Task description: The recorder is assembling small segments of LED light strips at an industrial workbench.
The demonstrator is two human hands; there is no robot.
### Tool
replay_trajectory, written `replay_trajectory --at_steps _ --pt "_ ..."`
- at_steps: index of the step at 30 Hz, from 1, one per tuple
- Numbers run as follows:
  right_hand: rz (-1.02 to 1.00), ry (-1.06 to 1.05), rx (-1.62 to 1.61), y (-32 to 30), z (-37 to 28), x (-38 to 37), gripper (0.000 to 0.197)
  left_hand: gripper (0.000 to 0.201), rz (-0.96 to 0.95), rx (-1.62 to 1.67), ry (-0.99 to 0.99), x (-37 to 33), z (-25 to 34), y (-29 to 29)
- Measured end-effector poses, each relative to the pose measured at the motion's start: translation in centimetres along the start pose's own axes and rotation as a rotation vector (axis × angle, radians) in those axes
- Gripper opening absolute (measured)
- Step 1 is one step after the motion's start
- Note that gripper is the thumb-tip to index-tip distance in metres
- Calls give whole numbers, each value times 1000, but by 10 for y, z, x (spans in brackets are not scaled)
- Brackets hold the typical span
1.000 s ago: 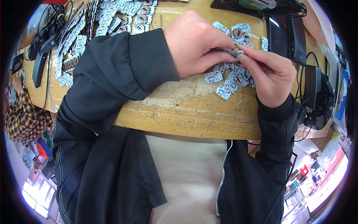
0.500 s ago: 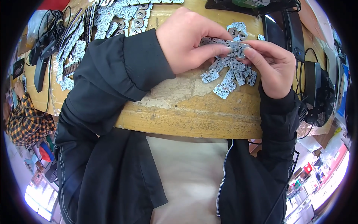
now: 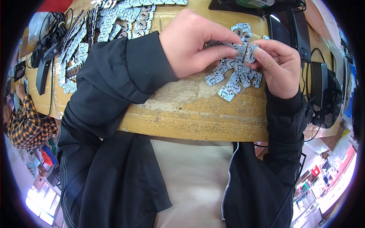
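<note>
My left hand pinches a strip of small white circuit boards between thumb and forefinger; part of the strip is hidden behind the fingers. Close at its right, my right hand grips a single circuit board by thumb and fingers, tilted on edge. Whether that board still touches the strip's end I cannot tell. Below both hands lies a loose pile of circuit boards on the worn wooden table. A few more boards, some with round metal holders, lie just beyond.
Rows of circuit board panels cover the far left of the table. Black power adapters and cables lie left of them. A black device stands at the far right, a small black fan nearer. Another person's checked sleeve shows at left.
The board in my right hand has tilted upright and swung away from the strip's line, with a dark gap now between them. My left hand has hardly moved.
</note>
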State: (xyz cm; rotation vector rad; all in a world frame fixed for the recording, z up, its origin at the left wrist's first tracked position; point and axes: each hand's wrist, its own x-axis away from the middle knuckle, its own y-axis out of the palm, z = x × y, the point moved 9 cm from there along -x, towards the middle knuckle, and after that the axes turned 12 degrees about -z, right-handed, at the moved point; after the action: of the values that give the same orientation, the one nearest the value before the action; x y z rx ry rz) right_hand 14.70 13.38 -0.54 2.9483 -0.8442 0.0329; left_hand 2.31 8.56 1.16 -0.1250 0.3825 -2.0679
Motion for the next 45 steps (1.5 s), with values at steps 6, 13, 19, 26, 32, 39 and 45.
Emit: replay_trajectory --at_steps 6,13,19,26,32,39,45 --pt "69 83 -63 -7 10 0 19 28 234 -700 385 14 36 6" --pt "74 81 -47 -8 9 2 21 25 331 -850 433 16 36 8" --pt "75 79 -29 -6 11 0 21 29 296 -848 422 17 36 10" --pt "37 79 49 -3 8 -1 21 32 251 -792 319 14 36 9" --pt "76 113 12 -4 10 -1 21 30 249 -808 337 14 34 9" --pt "91 119 -20 -8 13 0 21 29 264 -792 321 14 36 7" --pt "57 74 40 -5 9 -2 21 23 337 -842 382 15 35 7"
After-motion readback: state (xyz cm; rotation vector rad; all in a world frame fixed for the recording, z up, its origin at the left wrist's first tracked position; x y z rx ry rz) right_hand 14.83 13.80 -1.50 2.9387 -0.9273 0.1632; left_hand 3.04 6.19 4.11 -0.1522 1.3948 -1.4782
